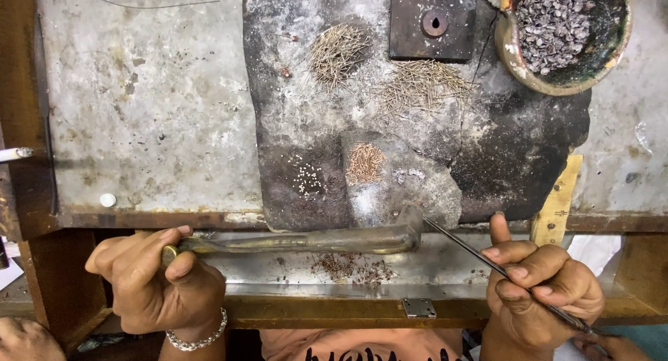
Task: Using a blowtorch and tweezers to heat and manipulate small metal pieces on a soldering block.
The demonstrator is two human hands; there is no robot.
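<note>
A: What is the left hand (154, 281) doing?

B: It is wrapped around the near end of a brass blowpipe (306, 241), thumb and fingers closed on it. The pipe lies almost level along the front edge of the bench (146, 110), its long axis running left to right. Its bent tip points up and right, toward the dark soldering slab (487, 159).

A: And the right hand (539, 288)?

B: It pinches thin tweezers (487, 262) between thumb and fingers. They slant from lower right to upper left, and the point ends just beside the pipe's tip at the slab's front edge.

A: What lies on the slab?

B: Heaps of fine wire pins (339, 51), a small copper-coloured pile (365, 163), tiny pale beads (308, 180), and a square metal plate (431, 23). A clay bowl (518, 62) of grey bits sits at the far right corner.
</note>
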